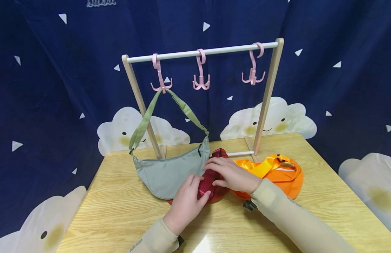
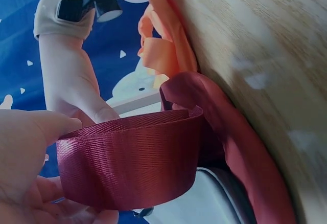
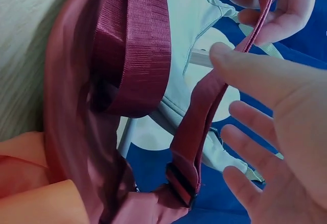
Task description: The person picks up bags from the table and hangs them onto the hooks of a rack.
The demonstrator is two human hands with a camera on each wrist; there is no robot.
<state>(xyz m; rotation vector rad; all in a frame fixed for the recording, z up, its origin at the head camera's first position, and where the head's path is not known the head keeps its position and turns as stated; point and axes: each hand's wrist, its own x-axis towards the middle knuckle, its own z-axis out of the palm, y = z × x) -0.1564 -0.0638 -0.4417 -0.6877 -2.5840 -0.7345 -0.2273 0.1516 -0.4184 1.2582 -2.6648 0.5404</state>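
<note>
A dark red shoulder bag (image 1: 218, 196) lies on the table, its wide webbing strap (image 2: 127, 162) raised in a loop. My left hand (image 1: 186, 203) pinches this strap between thumb and fingers. Around the strap's other side is my right hand (image 1: 234, 174), thumb against or very near the webbing, fingers spread and loosely bent in the right wrist view. A black buckle (image 3: 181, 183) shows on the strap. Just behind, a grey-green bag (image 1: 173, 172) hangs by its light green strap from a pink hook (image 1: 161, 79).
An orange bag (image 1: 285, 181) lies right of the red one. The rack's white bar (image 1: 227, 51) carries two more pink hooks, one in the middle (image 1: 200, 75) and one at right (image 1: 253, 70). Wooden posts (image 1: 268, 95) support it at the table's (image 1: 334, 196) back.
</note>
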